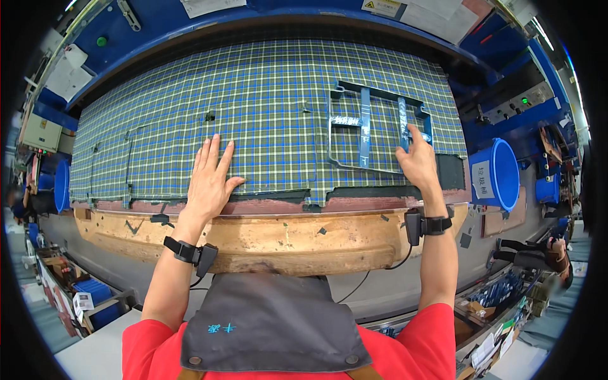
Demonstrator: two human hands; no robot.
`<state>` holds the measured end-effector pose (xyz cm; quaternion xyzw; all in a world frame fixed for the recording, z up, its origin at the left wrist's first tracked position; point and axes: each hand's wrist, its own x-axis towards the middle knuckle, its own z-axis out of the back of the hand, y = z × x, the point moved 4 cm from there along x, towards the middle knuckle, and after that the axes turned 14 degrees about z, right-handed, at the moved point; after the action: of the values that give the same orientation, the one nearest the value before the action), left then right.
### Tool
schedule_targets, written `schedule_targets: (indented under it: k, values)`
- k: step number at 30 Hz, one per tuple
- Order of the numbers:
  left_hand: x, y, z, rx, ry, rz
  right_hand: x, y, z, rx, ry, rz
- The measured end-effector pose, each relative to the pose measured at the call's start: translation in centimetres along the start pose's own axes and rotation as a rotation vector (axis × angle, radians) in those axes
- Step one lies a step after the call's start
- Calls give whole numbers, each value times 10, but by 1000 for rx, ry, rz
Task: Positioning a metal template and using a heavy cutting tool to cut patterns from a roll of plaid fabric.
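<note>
A sheet of blue, green and white plaid fabric (266,95) lies spread over the work surface, with cut-out gaps along its near edge. My left hand (212,177) rests flat on it, left of centre, fingers stretched out and thumb apart. On the right part of the fabric sits a blue metal cutting die (365,126), an open frame with crossbars. My right hand (418,158) grips the die at its right side, thumb and index finger at a crossbar; the other fingers are partly hidden. Black straps with small boxes are round both my wrists.
A wooden ledge (285,231) with dark scraps runs along the front. A blue bin (500,174) stands at the right, another blue bin (62,185) at the left. Behind the fabric rises a blue machine (278,19); a control panel (516,104) is at the right.
</note>
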<state>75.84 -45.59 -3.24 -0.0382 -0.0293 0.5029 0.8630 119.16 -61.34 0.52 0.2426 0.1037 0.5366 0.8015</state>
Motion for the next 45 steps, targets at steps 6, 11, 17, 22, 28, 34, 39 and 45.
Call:
schedule_targets:
  k: [6,11,17,22,28,34,39,45]
  values:
    - [1,4,0,17,-39,-13,2,4,15,13,-4,-14]
    - [2,1,3,27,-55,-5,4,-4,18,9,19,-4]
    - [-1,-5,0,11,-71,-23,-19,-9,33,4,-35,-18]
    - [5,-2,9,-17,-177,-74,-46,19,50,19,-177,-56]
    - [-10,-128,107,-506,-635,-556,-98,88,21,172,-511,-174]
    - [-14,-178,135,-552,-589,-473,-116,157,-20,394,-704,-138]
    - [-10,-167,115,-568,-505,-345,-132,168,-37,519,-785,-126]
    - [6,-170,156,-503,-726,-493,-138,182,25,140,-578,80]
